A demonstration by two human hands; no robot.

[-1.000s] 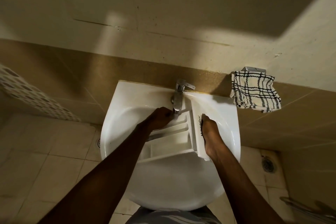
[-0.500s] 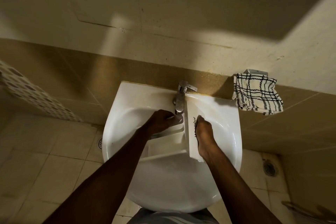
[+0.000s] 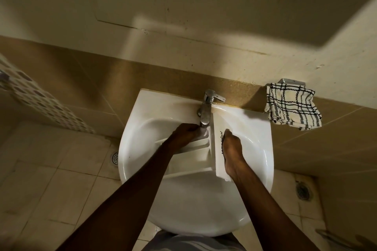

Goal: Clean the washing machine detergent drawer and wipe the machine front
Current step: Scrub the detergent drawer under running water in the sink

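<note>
Drawer (image 3: pixel 195 156) tilted steeper than before

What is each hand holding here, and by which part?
The right hand grips the white plastic detergent drawer by its front panel, over the white sink. The left hand is inside a compartment under the chrome tap; its grasp cannot be told.

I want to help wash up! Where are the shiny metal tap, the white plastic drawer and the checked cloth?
shiny metal tap (image 3: pixel 206 111), head view, on its spout.
white plastic drawer (image 3: pixel 217 144), head view, on its front panel.
black-and-white checked cloth (image 3: pixel 292 106), head view, on its middle.
</note>
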